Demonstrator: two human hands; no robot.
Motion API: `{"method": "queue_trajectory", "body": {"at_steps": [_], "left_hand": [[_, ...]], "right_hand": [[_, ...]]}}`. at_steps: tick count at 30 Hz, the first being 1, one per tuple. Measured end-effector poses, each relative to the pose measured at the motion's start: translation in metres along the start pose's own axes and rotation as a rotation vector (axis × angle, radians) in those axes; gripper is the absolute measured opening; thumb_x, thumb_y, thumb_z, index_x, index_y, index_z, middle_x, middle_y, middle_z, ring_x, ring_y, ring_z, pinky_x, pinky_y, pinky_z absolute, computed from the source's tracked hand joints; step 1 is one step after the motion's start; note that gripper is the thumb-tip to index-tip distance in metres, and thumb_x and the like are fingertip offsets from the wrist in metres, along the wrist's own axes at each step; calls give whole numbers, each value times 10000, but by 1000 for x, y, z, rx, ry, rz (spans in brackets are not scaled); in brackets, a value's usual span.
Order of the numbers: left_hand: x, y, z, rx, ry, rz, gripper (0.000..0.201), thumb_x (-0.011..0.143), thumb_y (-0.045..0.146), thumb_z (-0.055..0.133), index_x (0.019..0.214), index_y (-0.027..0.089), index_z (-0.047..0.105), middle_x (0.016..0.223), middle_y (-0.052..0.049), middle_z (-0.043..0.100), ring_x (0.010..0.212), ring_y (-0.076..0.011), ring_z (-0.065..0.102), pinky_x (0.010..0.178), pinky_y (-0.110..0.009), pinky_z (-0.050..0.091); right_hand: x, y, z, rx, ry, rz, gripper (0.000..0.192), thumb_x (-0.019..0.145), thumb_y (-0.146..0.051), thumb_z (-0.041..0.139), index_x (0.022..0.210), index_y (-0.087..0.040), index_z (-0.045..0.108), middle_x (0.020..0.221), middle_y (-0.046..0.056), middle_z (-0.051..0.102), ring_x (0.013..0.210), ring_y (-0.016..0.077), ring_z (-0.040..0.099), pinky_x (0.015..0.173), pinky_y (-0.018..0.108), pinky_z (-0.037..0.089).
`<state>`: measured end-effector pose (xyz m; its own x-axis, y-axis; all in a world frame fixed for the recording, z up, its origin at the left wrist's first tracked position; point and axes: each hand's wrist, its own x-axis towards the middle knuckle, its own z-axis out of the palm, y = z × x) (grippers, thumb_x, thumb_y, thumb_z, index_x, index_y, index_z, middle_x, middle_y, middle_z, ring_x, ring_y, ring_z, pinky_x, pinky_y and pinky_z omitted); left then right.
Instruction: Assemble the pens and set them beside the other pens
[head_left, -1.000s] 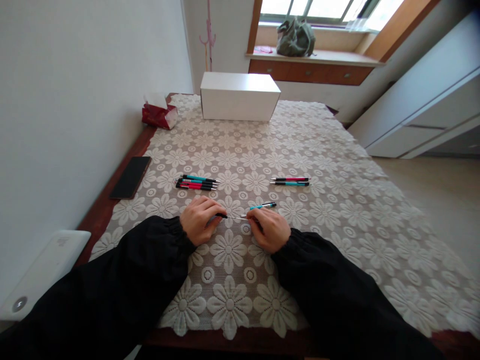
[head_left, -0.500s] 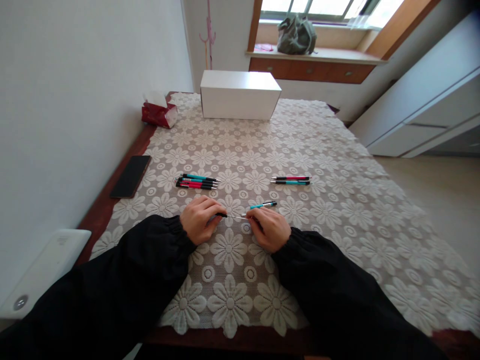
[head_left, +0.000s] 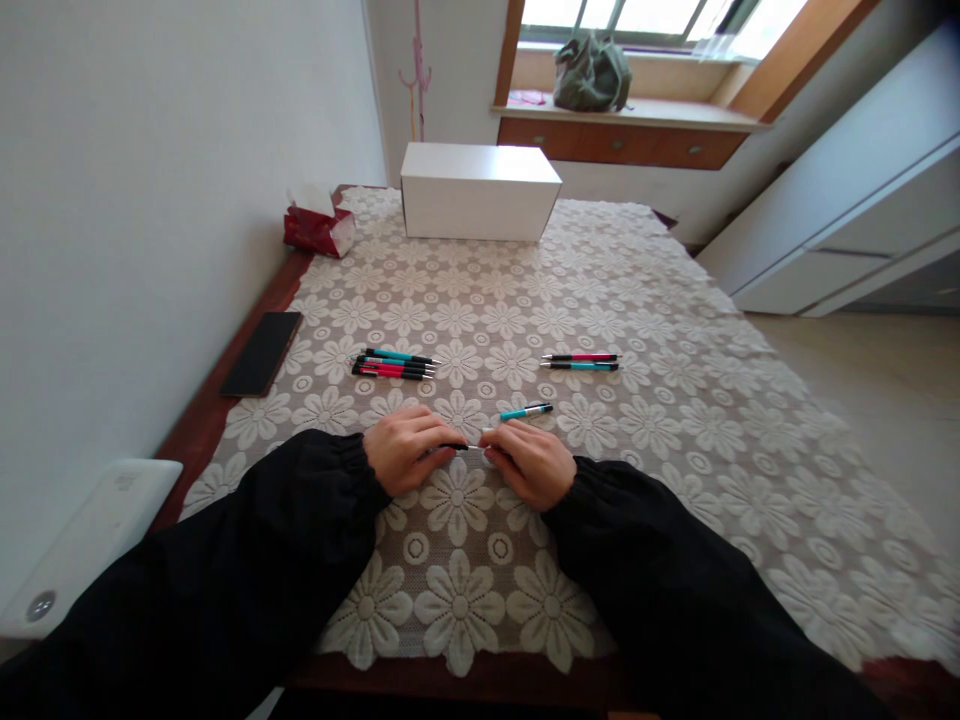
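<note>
My left hand (head_left: 407, 450) is closed, thumb and fingers pinching a black pen part (head_left: 457, 446) whose tip pokes out to the right. Between the two hands runs a short stretch of thin, pale pen refill (head_left: 473, 447), in line with the black part. Its other end is in the closed fingertips of my right hand (head_left: 531, 466), which hide it. Just beyond the right hand lies a teal pen barrel (head_left: 525, 411) with a black end, touched by neither hand.
Several teal, red and black pens (head_left: 395, 364) lie grouped at the left; two more pens (head_left: 580, 362) lie at the right. A phone (head_left: 262, 353), a red tissue pack (head_left: 319, 231) and a white box (head_left: 476, 208) also rest on the lace tablecloth (head_left: 460, 600).
My hands have come closer together, and less of the refill shows between them. The left hand shifted right with the black part. The other pens stayed put.
</note>
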<state>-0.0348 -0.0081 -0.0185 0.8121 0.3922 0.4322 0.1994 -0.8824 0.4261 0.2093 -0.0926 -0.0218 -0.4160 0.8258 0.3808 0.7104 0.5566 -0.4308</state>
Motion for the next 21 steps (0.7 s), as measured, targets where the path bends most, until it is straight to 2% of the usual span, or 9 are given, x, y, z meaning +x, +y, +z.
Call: {"method": "queue_trajectory", "body": {"at_steps": [3, 6, 11, 14, 17, 21], "left_hand": [[0, 4, -2, -13, -33, 19, 225, 1022, 316, 558, 1140, 214, 720, 987, -44, 785, 867, -173, 677, 836, -310, 545], [-1, 5, -2, -14, -19, 4, 225, 1011, 330, 579, 1134, 216, 729, 958, -50, 786, 848, -170, 680, 829, -306, 553], [-1, 6, -2, -12, 45, -55, 213, 1002, 323, 586, 1110, 219, 738, 937, -43, 786, 842, -170, 679, 815, -305, 562], [0, 6, -3, -8, 67, -86, 190, 994, 308, 601, 1089, 216, 737, 944, -38, 787, 840, -168, 678, 819, -306, 562], [1, 6, -4, -19, 59, -64, 199, 1002, 299, 594, 1121, 214, 730, 965, -39, 788, 850, -168, 676, 820, -302, 557], [0, 5, -3, -47, 17, 5, 201, 1016, 282, 578, 1129, 207, 726, 959, -41, 786, 854, -167, 670, 811, -290, 552]], "right_hand": [[-1, -2, 3, 18, 4, -35, 221, 1063, -268, 410, 1036, -221, 624, 860, 51, 711, 790, 194, 623, 734, 321, 492], [-1, -3, 4, 19, 4, -44, 237, 1067, -292, 413, 1049, -223, 638, 850, 49, 714, 786, 192, 620, 735, 324, 493], [-1, -1, -4, -45, 32, 68, 230, 1016, -381, 537, 1116, -206, 648, 822, 44, 696, 804, 212, 625, 768, 348, 491], [-1, 2, -7, -87, 39, 94, 181, 1009, -349, 542, 996, -216, 664, 796, 43, 685, 786, 206, 614, 751, 339, 471], [-1, 6, -5, -118, 17, 42, 260, 1040, -320, 488, 866, -220, 653, 776, 46, 677, 763, 195, 595, 725, 327, 451], [-1, 5, -1, -102, -3, -41, 304, 1059, -294, 455, 832, -215, 641, 739, 38, 661, 722, 183, 573, 699, 313, 446]]}}
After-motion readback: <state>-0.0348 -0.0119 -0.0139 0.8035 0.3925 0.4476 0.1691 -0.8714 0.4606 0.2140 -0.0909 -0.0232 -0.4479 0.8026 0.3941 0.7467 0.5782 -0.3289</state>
